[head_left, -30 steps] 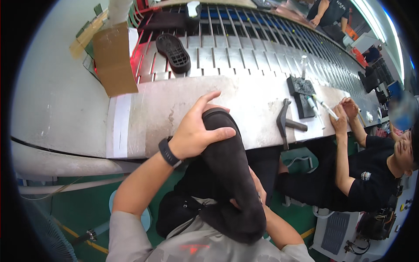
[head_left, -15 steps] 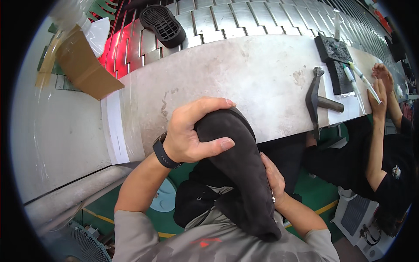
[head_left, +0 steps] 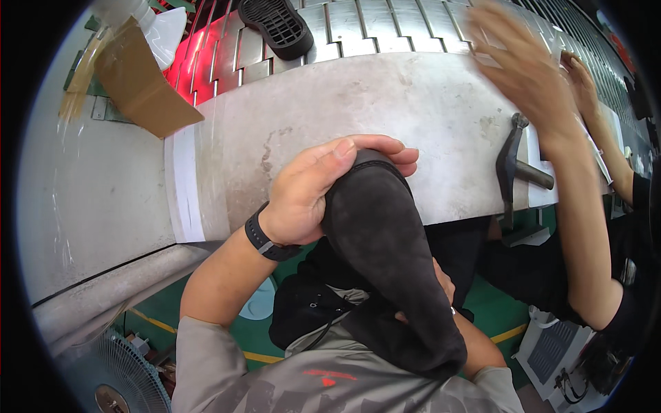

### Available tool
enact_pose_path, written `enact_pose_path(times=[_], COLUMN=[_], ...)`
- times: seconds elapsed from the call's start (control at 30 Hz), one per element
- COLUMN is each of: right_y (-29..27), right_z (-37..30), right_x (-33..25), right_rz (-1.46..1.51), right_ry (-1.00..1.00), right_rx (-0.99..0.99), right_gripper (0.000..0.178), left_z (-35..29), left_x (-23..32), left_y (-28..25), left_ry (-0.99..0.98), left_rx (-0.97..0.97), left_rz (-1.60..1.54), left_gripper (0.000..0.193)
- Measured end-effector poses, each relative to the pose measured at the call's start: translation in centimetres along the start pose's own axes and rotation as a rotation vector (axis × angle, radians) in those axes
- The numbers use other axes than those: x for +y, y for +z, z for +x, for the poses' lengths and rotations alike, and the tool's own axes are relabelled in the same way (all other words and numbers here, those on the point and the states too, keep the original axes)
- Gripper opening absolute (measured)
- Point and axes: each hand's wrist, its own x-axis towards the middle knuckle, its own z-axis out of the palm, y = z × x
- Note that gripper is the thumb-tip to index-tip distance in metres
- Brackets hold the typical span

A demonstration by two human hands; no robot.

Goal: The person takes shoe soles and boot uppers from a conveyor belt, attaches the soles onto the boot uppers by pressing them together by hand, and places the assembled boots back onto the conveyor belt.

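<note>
A dark grey suede boot [head_left: 379, 220] lies slantwise before my body, its rounded toe end away from me and the other end near my shirt. My left hand [head_left: 310, 182], with a black watch on the wrist, is wrapped round the toe end, thumb on top and fingers over the far side. On the boot's right flank is my right hand [head_left: 444, 281], mostly hidden behind it. A fingertip shows at the boot's left edge, so the hand seems to hold it from beneath.
A worktable [head_left: 310, 96] spans the front, with a hammer [head_left: 513, 165] at its right. A co-worker's blurred hand [head_left: 520, 69] reaches over there. A black shoe sole [head_left: 279, 31] rests on the metal slat conveyor [head_left: 351, 27]. Cardboard [head_left: 144, 82] stands left; a fan [head_left: 124, 375] is lower left.
My left hand has shifted its grip round the toe, and the boot has turned slightly. My right hand has gone further behind it. The co-worker's arm has swung up toward the conveyor.
</note>
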Motion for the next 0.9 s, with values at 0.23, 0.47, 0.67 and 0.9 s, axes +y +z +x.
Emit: enact_pose_path(times=[0.23, 0.47, 0.67, 0.9], right_y=[5.2, 5.3, 2.5, -2.9], right_z=[16.4, 22.8, 18.0, 4.5], right_x=[-7.5, -8.8, -4.8, 10.5], right_rz=[0.380, 0.533, 0.108, -0.203], right_ry=[-0.228, -0.452, -0.200, 0.196], right_rx=[0.471, 0.411, 0.284, 0.317], right_gripper=[0.045, 0.029, 0.019, 0.025], left_z=[-0.2, 0.3, 0.6, 1.3], left_x=[0.4, -0.5, -0.4, -1.4], left_y=[0.5, -1.0, -1.4, 0.8], left_ry=[-0.020, 0.038, 0.082, 0.008], left_rx=[0.087, -0.001, -0.031, 0.014], left_rz=[-0.043, 0.102, 0.106, -0.250], left_gripper=[0.064, 0.048, 0.045, 0.063])
